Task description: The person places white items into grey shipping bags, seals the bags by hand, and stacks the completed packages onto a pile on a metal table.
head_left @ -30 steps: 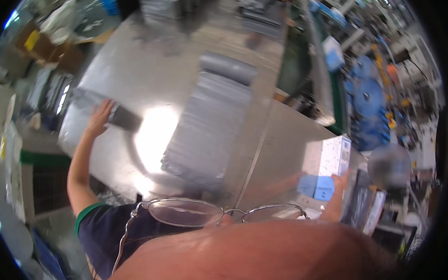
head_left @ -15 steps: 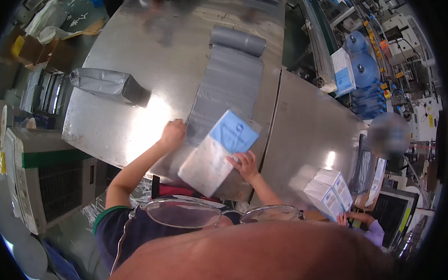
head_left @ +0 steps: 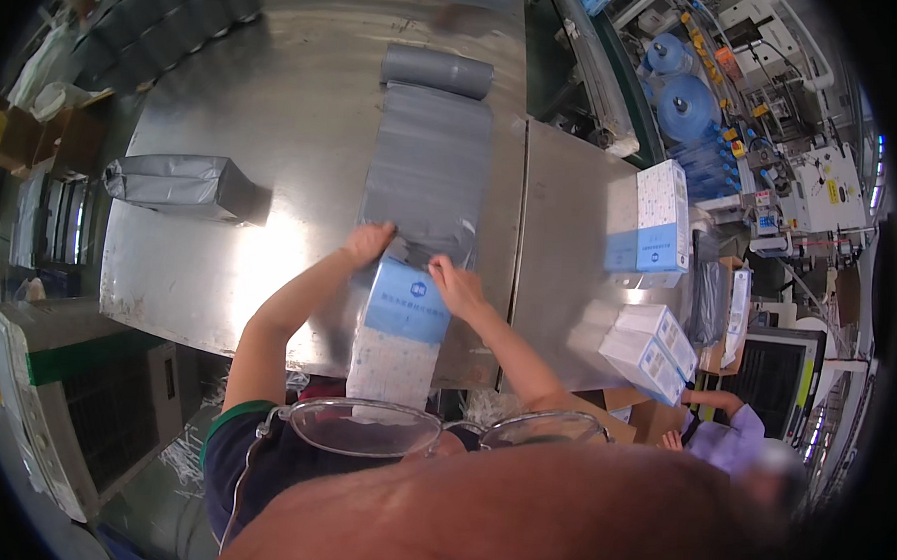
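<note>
A strip of grey plastic bags (head_left: 429, 159) runs toward me over the metal table from a thick roll (head_left: 438, 71). My left hand (head_left: 372, 243) is closed on the left side of the strip's near end. Facing it, my right hand (head_left: 456, 286) pinches the same end, where the plastic looks parted and crumpled. Just below both hands lies a white and blue package (head_left: 405, 323), its blue end against the plastic. Its near end is partly hidden behind my glasses.
To the left sits a grey wrapped bundle (head_left: 180, 184). Several more grey bundles (head_left: 170, 18) line the far left. White and blue packages (head_left: 661, 224) stand on the right-hand table (head_left: 560, 255). A co-worker's hand (head_left: 672, 440) is at lower right, near more packages (head_left: 650, 354).
The package has turned nearly straight and come nearer me. My right hand has left it for the plastic. More packages now stand on the right, and grey bundles show at far left.
</note>
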A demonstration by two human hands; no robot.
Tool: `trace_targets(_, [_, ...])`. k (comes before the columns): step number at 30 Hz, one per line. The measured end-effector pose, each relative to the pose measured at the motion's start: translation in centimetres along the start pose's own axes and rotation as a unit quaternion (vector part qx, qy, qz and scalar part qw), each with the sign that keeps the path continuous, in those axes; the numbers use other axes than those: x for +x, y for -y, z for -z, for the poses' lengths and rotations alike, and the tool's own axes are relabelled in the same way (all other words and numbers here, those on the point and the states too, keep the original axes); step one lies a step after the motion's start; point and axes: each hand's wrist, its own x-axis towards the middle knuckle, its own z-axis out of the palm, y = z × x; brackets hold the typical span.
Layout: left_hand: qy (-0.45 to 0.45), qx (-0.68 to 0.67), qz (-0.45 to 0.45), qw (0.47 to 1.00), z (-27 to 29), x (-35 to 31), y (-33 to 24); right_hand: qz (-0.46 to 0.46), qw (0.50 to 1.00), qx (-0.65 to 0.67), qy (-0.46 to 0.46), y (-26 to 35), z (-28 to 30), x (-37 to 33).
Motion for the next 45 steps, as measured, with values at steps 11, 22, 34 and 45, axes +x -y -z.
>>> trace_targets(11, [-0.247,-0.119,-0.002,0.962,2.2,-3.8,-3.9,-0.168,0.909,0.142,-0.354,-1.7,-1.2,1.3])
trace_targets(22, [0.242,-0.06,0.163,0.955,1.5,-16.1,-4.9,-0.098,0.994,-0.035,0.032,-5.6,-10.6,-11.6])
trace_targets(34, [0.06,-0.368,0.225,0.9,-1.4,-19.0,-3.1,-0.06,0.938,-0.159,0.303,1.9,-0.7,-13.5])
trace_targets(45, [0.091,-0.573,0.201,0.789,-0.8,-20.0,-3.7,0.006,0.944,0.323,-0.067,7.5,-10.8,-6.2])
